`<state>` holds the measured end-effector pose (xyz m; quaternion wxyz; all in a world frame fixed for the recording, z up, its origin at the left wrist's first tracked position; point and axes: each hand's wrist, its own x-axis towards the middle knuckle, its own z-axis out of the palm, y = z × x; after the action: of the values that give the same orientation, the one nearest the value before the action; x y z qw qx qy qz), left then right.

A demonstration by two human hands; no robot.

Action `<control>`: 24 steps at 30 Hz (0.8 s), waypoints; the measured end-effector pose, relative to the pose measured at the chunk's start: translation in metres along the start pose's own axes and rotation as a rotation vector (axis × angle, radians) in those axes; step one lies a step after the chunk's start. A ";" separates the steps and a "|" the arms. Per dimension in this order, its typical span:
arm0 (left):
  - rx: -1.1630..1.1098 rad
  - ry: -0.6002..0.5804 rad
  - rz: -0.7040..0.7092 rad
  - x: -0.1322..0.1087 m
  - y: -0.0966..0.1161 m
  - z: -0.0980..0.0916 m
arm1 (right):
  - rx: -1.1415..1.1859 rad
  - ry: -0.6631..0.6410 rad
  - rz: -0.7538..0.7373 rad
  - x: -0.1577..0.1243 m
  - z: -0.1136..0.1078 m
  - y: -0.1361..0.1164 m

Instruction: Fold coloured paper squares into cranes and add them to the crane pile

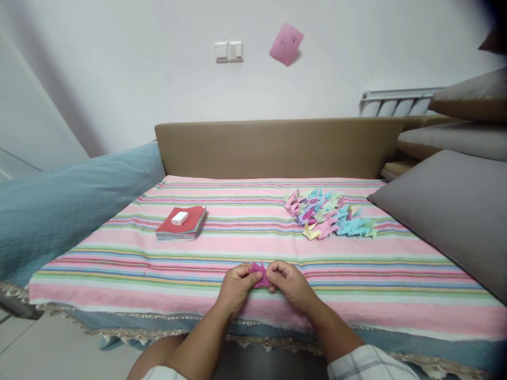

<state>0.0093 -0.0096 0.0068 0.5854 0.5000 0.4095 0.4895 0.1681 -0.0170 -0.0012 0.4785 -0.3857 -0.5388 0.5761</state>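
Between my two hands is a small magenta origami crane (260,274), its pointed tips sticking up. My left hand (238,285) pinches its left side between thumb and fingers. On its right side, my right hand (288,281) pinches the paper the same way. Both hands are just above the striped cloth near the front edge of the seat. Farther back on the right lies a pile of folded paper cranes (327,216) in pink, blue, yellow and purple. The fingertips partly cover the magenta paper.
A stack of square paper (186,224), red on top, sits at left with a small white box (180,218) on it. Grey cushions (447,211) border the right side, a blue-covered armrest (79,195) the left. Behind stands a brown backrest (277,150).
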 end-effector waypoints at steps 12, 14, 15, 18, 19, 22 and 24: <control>0.212 -0.083 0.071 -0.001 -0.004 0.003 | -0.004 0.081 -0.098 0.003 0.004 -0.002; 0.281 -0.093 0.094 -0.002 -0.004 0.003 | -0.058 0.098 -0.138 0.002 0.005 -0.002; 0.298 -0.098 0.091 -0.002 -0.004 0.004 | -0.073 0.114 -0.159 0.002 0.005 -0.002; 0.216 -0.111 0.031 -0.002 -0.005 0.004 | -0.050 0.148 -0.171 0.001 0.007 0.000; 0.152 -0.112 -0.002 -0.001 -0.005 0.005 | -0.021 0.148 -0.153 0.001 0.008 0.001; -0.061 -0.068 -0.075 -0.001 -0.004 0.007 | 0.058 0.080 -0.059 0.001 0.011 0.004; -0.171 -0.015 -0.097 -0.001 -0.002 0.009 | 0.047 0.006 -0.004 0.001 0.013 0.006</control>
<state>0.0178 -0.0126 0.0060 0.6521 0.4315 0.3855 0.4899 0.1543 -0.0195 -0.0052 0.4900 -0.3751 -0.5244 0.5867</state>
